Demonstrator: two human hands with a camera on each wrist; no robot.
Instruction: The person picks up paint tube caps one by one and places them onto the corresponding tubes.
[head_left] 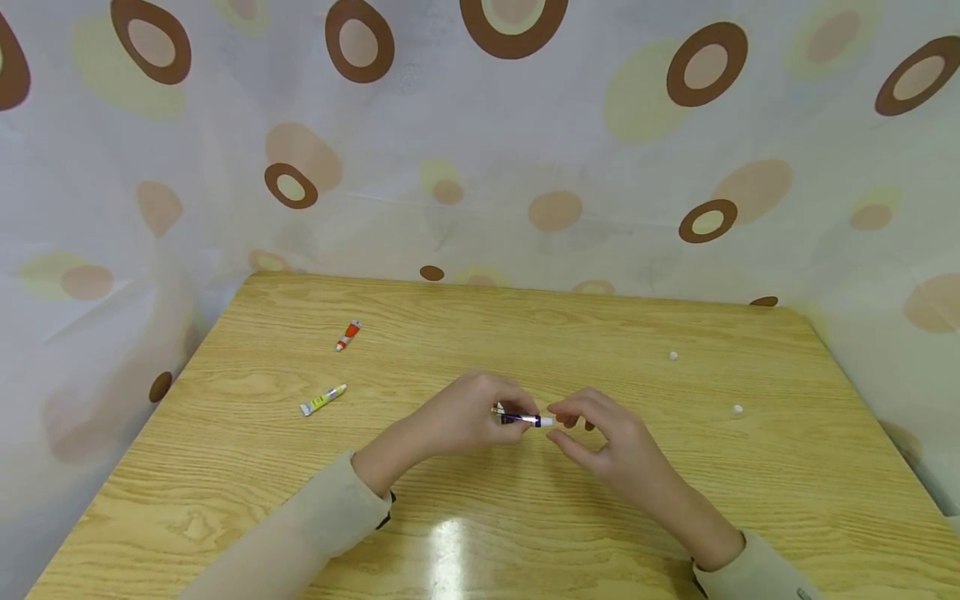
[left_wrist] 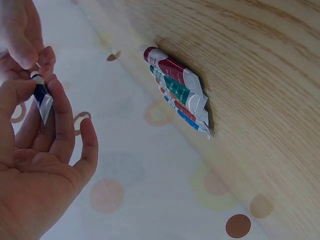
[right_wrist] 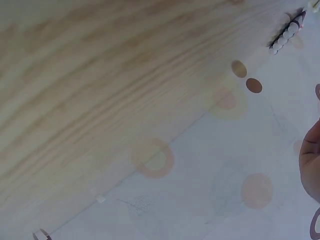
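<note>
At least seven paint tubes point(head_left: 529, 420) and two small white pieces point(head_left: 738, 409) show.

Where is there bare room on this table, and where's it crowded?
In the head view, the left hand and right hand crowd the middle, around a dark tube. Beyond them the table is bare between the red tube and two small white pieces, and nearer, between the sleeves. In the left wrist view, a row of tubes takes up wood.

One tube point(head_left: 531, 419) over the table point(head_left: 465, 333), two other tubes point(head_left: 323, 400) leftward, two bits point(head_left: 738, 409) rightward (one farther back)
</note>
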